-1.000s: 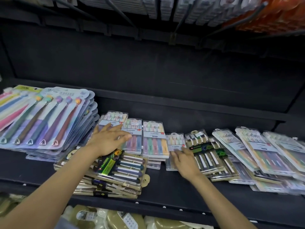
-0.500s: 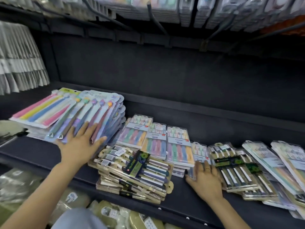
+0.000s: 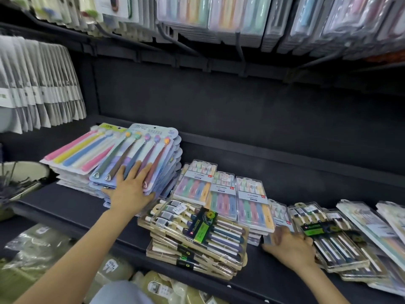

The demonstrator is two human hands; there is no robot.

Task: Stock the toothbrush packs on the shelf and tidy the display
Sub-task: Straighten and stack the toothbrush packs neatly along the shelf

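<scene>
your left hand (image 3: 129, 191) lies flat on the blue toothbrush pack pile (image 3: 153, 154) at about 10 o'clock on the dark shelf (image 3: 72, 211). your fingers (image 3: 133, 172) are straight and spread, pressing down on the top pack, and your thumb sits along the pile's near edge. they are not curled round anything. the long brushes in that pack point up toward 1 o'clock, past your fingertips.

just left of that pile, touching it, is a pile of packs with pink, yellow and blue brushes (image 3: 76, 152).

your right hand (image 3: 289, 246) is at about 4 o'clock, resting on the shelf. its fingers reach to the near end of a small pastel pack (image 3: 278, 213) and the left edge of a clear dark-brush pack (image 3: 324, 235). they are blurred, so i cannot tell if they hold a pack or only touch it.

between your two hands, at 6 o'clock, sits a messy stack of dark-brush packs (image 3: 197, 238), turned at a slant. behind it, at 12 o'clock, three pastel packs (image 3: 223, 194) lie side by side.

more long clear packs (image 3: 368, 224) lie at 3 o'clock, tilted. other packs hang from hooks (image 3: 238, 49) above the shelf.
</scene>
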